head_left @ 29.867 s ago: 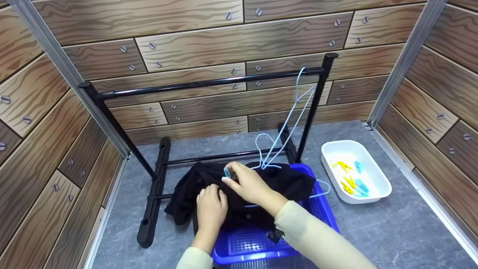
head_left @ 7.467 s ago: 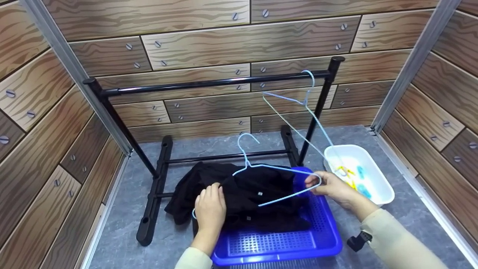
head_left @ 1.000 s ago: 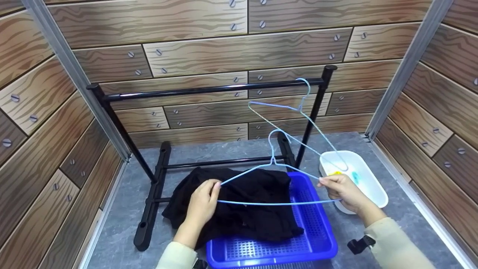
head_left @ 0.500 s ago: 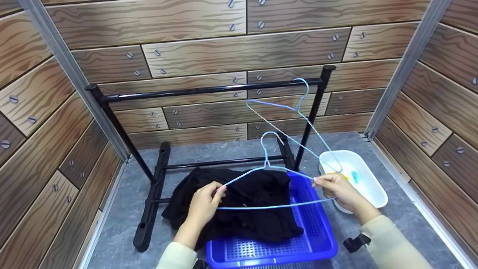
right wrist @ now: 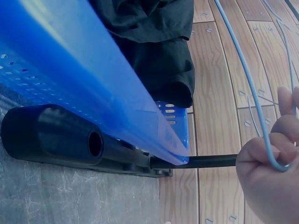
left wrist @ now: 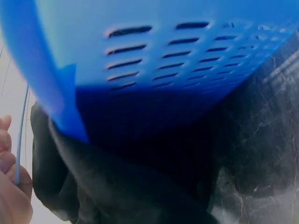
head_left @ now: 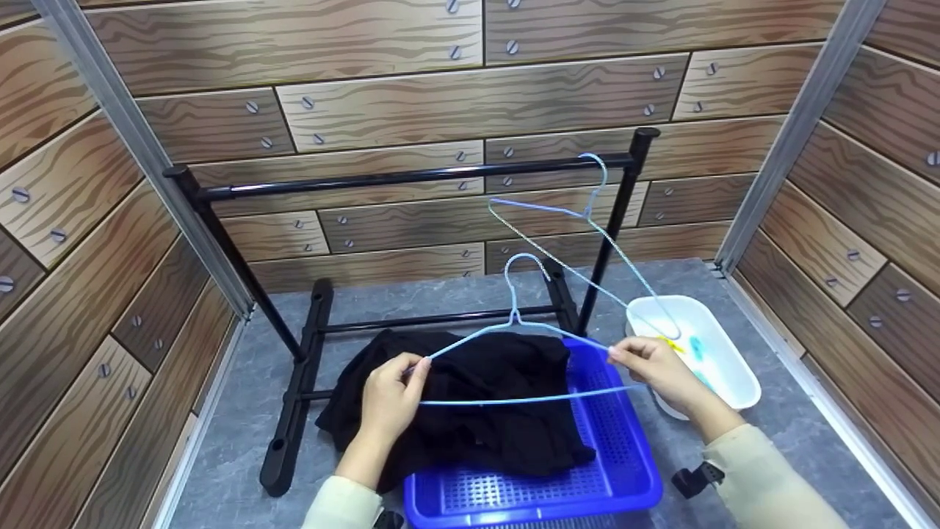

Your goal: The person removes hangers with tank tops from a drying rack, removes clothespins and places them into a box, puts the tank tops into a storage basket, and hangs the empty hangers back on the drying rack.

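Observation:
A light blue clothes hanger (head_left: 507, 400) is held up between both hands, its hook pointing toward the rack. My left hand (head_left: 391, 400) pinches its left shoulder between thumb and fingers. My right hand (head_left: 661, 371) grips the right end, and in the right wrist view the bent end of the hanger (right wrist: 254, 88) passes through the curled fingers. No garment is on this hanger. Below it a black garment (head_left: 499, 437) lies crumpled over the blue basket (head_left: 639, 470), spilling past its left side. In the left wrist view the garment (left wrist: 117, 186) drapes over the basket's edge.
A black clothes rack (head_left: 411, 176) stands behind the basket, with a second blue hanger (head_left: 540, 206) hooked at the right of its bar. To the right, a white tub (head_left: 734, 367) holds yellow and blue clothespins. Wood-patterned walls (head_left: 382, 110) enclose the grey floor.
Earlier a hand held a blue clothespin over the garment, and later the hanger lay partly in it. Now the hanger is out and held by both hands, shifting slightly left over the last second.

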`<action>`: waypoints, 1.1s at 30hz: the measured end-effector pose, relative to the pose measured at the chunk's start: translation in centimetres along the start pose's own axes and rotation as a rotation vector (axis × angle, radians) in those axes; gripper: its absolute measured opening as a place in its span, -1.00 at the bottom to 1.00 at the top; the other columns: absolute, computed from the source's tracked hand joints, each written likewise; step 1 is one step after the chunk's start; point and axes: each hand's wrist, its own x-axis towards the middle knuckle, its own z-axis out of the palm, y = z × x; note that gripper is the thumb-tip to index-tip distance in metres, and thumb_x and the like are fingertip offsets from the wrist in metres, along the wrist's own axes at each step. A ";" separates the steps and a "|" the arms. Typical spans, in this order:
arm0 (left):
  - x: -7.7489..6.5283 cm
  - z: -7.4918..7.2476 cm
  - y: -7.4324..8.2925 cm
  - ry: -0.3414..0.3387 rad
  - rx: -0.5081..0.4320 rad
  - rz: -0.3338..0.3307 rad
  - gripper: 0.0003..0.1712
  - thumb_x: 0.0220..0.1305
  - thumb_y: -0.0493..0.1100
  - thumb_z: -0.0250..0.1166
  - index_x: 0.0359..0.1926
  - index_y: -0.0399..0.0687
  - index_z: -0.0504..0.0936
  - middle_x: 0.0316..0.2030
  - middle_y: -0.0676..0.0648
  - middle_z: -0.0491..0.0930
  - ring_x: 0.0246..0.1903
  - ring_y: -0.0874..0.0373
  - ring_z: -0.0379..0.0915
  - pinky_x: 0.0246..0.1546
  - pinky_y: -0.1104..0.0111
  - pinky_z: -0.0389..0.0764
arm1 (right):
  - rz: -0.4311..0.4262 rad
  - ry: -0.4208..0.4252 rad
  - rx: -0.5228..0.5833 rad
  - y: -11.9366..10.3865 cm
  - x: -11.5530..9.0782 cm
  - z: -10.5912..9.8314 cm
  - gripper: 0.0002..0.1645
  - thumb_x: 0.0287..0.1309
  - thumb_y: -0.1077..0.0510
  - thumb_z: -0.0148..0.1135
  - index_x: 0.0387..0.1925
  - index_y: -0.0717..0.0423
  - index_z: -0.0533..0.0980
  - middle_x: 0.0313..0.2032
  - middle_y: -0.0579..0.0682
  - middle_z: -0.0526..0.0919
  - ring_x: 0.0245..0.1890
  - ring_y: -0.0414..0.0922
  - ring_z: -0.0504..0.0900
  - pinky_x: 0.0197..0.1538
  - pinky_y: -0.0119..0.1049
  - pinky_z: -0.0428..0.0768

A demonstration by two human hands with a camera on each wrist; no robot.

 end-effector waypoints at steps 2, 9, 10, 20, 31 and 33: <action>0.2 -0.2 -0.1 0.007 -0.004 -0.002 -0.84 0.17 -0.01 0.26 -0.51 0.13 0.61 -0.63 0.25 0.45 -0.63 0.38 0.30 -0.57 0.45 0.36 | -0.005 0.011 -0.030 -0.1 0.0 0.0 -0.71 0.23 0.17 0.10 -0.34 0.40 0.52 -0.50 -0.12 0.58 -0.70 -0.31 0.23 -0.59 -0.46 0.25; 0.7 -1.4 -0.9 0.036 -0.012 -0.022 -0.85 0.15 -0.04 0.28 -0.53 0.12 0.63 -0.65 0.25 0.43 -0.66 0.37 0.27 -0.60 0.46 0.32 | -0.043 0.040 -0.017 0.2 -0.2 0.0 -0.72 0.22 0.20 0.10 -0.25 0.41 0.52 -0.48 -0.07 0.55 -0.52 -0.21 0.42 -0.42 -0.33 0.42; 0.8 -1.5 -1.0 0.036 -0.013 -0.025 -0.85 0.15 -0.03 0.28 -0.53 0.12 0.63 -0.66 0.25 0.43 -0.67 0.36 0.27 -0.60 0.46 0.31 | -0.045 0.043 -0.007 0.3 -0.2 0.0 -0.73 0.22 0.21 0.10 -0.25 0.42 0.52 -0.49 -0.05 0.54 -0.51 -0.21 0.43 -0.41 -0.33 0.43; 1.3 -3.2 -1.6 0.042 -0.039 -0.024 -0.85 0.16 -0.07 0.28 -0.52 0.07 0.63 -0.69 0.24 0.38 -0.69 0.35 0.25 -0.62 0.49 0.29 | -0.039 0.084 0.031 0.9 -0.1 0.2 -0.69 0.18 0.23 0.15 -0.18 0.47 0.47 -0.37 0.03 0.61 -0.41 -0.21 0.53 -0.34 -0.43 0.48; 2.4 -5.2 -2.1 0.098 0.046 0.007 -0.86 0.14 -0.08 0.29 -0.52 0.04 0.64 -0.70 0.21 0.39 -0.70 0.32 0.24 -0.64 0.47 0.27 | -0.048 0.071 -0.004 1.2 -0.7 0.4 -0.69 0.18 0.23 0.14 -0.15 0.45 0.46 -0.35 -0.02 0.62 -0.37 -0.12 0.58 -0.29 -0.33 0.54; 2.7 -5.4 -2.1 0.109 0.069 0.007 -0.85 0.14 -0.07 0.29 -0.53 0.05 0.64 -0.71 0.22 0.38 -0.71 0.34 0.23 -0.65 0.46 0.26 | -0.050 0.072 -0.011 1.3 -0.7 0.5 -0.70 0.18 0.24 0.14 -0.16 0.44 0.47 -0.35 0.01 0.62 -0.38 -0.12 0.58 -0.31 -0.35 0.53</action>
